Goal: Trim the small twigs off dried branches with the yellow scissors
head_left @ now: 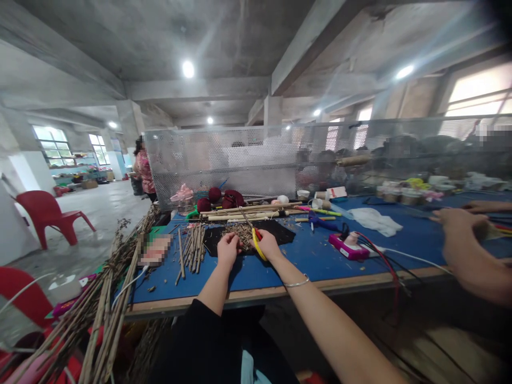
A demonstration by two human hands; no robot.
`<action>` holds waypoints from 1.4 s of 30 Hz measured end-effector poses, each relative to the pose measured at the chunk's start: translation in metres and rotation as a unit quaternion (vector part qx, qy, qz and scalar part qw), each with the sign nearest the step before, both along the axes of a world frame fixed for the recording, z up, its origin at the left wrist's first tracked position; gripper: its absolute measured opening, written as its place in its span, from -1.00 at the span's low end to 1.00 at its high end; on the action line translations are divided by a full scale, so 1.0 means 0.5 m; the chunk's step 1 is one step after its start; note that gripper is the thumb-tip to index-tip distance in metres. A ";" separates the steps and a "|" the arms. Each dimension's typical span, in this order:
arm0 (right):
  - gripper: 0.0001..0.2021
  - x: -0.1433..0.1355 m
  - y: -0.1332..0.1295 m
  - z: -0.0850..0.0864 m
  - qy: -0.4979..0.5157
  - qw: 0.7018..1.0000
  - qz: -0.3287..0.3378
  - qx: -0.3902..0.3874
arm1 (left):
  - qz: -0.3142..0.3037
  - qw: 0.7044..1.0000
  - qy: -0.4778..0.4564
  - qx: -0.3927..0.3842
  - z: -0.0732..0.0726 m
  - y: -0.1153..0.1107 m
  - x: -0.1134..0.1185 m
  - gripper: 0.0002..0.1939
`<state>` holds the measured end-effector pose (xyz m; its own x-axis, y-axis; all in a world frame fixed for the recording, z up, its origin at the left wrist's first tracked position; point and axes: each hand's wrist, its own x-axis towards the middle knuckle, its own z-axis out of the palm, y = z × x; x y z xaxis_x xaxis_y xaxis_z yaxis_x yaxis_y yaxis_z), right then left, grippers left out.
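My right hand [267, 246] is closed round the scissors [256, 241], which have yellow and red handles; their blades point up and away from me. My left hand [229, 249] is beside it, fingers bent together at the edge of a pile of dry brown plant clippings [242, 230]. Whether a stalk is between those fingers is too small to make out. The clippings lie on a black cloth [280, 232] spread over the blue table [320, 269]. Left of the cloth is a loose bunch of short cut sticks [194, 246].
Long dry stalks [106, 304] lean against the table's left end. Behind the cloth lie bamboo rods [240, 217] and dark red yarn balls [204, 205]. A pink power strip [349, 247] with cables sits to the right. A co-worker's hands [460, 229] are at the far right. A perforated metal screen [224, 186] stands behind.
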<state>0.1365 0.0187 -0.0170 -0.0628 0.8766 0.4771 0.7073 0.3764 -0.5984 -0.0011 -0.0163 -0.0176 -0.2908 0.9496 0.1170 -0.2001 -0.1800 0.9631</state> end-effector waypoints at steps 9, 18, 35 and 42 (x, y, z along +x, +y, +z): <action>-0.61 0.005 -0.016 0.001 -0.021 0.997 -0.047 -0.056 | 0.013 1.000 -0.020 0.016 -0.003 0.001 -0.005 -0.62; -0.42 -0.009 -0.028 0.000 -0.095 0.994 0.058 -0.024 | 0.007 0.998 -0.058 0.004 -0.001 0.005 -0.006 -0.64; -0.46 -0.016 -0.048 0.015 -0.157 0.987 0.021 -0.035 | -0.061 0.997 -0.051 0.008 -0.012 0.009 -0.005 -0.71; -0.41 -0.019 -0.050 0.021 -0.197 0.979 -0.020 -0.058 | -0.015 0.999 -0.039 0.008 -0.010 0.010 -0.007 -0.72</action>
